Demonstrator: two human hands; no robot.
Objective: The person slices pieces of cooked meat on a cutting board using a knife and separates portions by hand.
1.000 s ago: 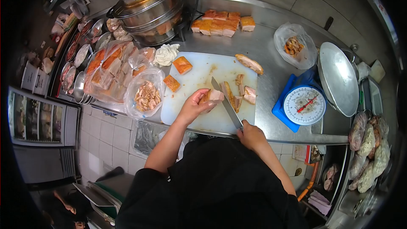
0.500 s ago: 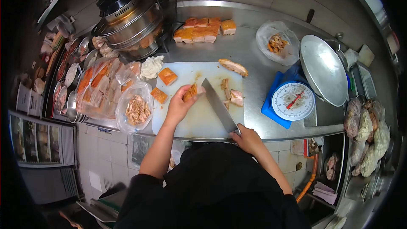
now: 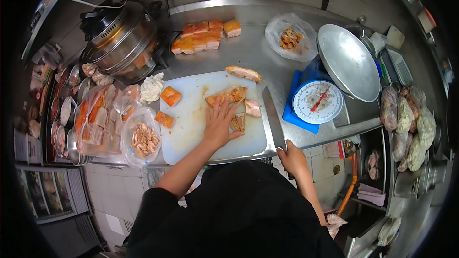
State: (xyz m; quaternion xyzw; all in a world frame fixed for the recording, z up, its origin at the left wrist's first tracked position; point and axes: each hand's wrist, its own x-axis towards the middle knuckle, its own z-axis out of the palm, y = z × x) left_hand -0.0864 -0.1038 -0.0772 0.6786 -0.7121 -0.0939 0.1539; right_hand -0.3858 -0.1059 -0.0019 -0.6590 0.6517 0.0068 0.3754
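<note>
My left hand (image 3: 219,125) lies with fingers spread, its fingertips on a browned piece of roast pork (image 3: 231,94) on the white cutting board (image 3: 184,141). Under its right side is a smaller brown meat piece (image 3: 238,122), and a pale pork chunk (image 3: 252,108) sits just beyond. My right hand (image 3: 292,158) grips the handle of a broad kitchen knife (image 3: 273,118); the blade points away from me along the board's right edge. Two crisp-skinned pork cubes, one far (image 3: 170,96) and one near (image 3: 164,119), rest at the board's left. A long pork slice (image 3: 244,73) lies at the far right corner.
Behind the board sits a block of cut roast pork (image 3: 197,38). A blue scale (image 3: 317,102) with a metal pan (image 3: 348,62) stands right, near a bag of scraps (image 3: 290,38). Left are a meat bag (image 3: 142,138), a white cloth (image 3: 152,87) and a steel cooker (image 3: 119,43).
My left hand has gone from holding a meat piece up to lying flat on the board's right side. The knife has moved right, off the middle of the board. The view has shifted.
</note>
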